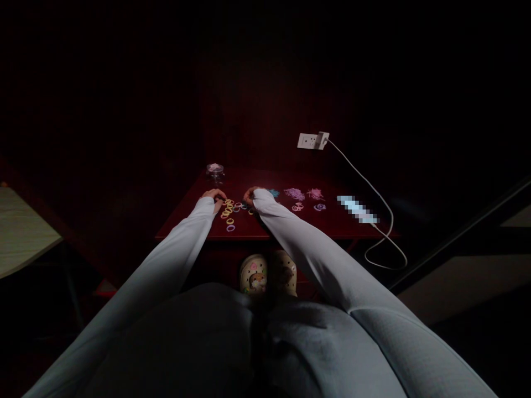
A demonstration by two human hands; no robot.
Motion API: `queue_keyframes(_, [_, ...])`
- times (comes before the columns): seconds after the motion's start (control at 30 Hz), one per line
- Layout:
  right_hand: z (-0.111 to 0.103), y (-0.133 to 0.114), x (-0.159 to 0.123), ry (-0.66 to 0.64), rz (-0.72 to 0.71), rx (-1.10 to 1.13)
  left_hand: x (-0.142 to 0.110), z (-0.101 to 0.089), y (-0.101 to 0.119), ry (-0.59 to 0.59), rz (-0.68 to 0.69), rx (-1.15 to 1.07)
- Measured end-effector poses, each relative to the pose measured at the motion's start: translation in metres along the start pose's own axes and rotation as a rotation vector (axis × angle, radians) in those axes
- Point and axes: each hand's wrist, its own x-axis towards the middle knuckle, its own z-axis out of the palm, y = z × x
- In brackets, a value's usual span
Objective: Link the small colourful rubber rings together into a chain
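On the dark red table (194,207), my left hand (214,195) rests at the left edge of a cluster of small, mostly yellow hair ties (228,209). Its fingers reach toward them, with the thumb held apart. Across a narrow gap, my right hand (249,195) is curled beside a few dark and pale hair ties (244,205); what its fingertips hold, if anything, is too small to make out. A lilac hair tie (230,228) lies nearest the front edge. The right sleeve partly hides a teal pile (274,193).
Purple (294,193) and pink (315,194) piles lie to the right, with pink rings (297,207) and a purple bundle (319,207) before them. A clear jar (214,171) stands back left. A white cable (365,179) runs from the wall socket (307,141) to a blurred-out device (357,209).
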Motion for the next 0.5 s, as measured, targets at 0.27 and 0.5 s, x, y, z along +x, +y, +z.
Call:
queue_keyframes(0.27, [0.019,0.002,0.003,-0.076,-0.07,-0.091,0.002,-0.002,-0.002,-0.028,0.011,0.043])
queue_keyframes(0.5, [0.015,0.004,0.004,0.052,-0.043,0.271,-0.011,-0.01,0.025,-0.027,0.04,0.136])
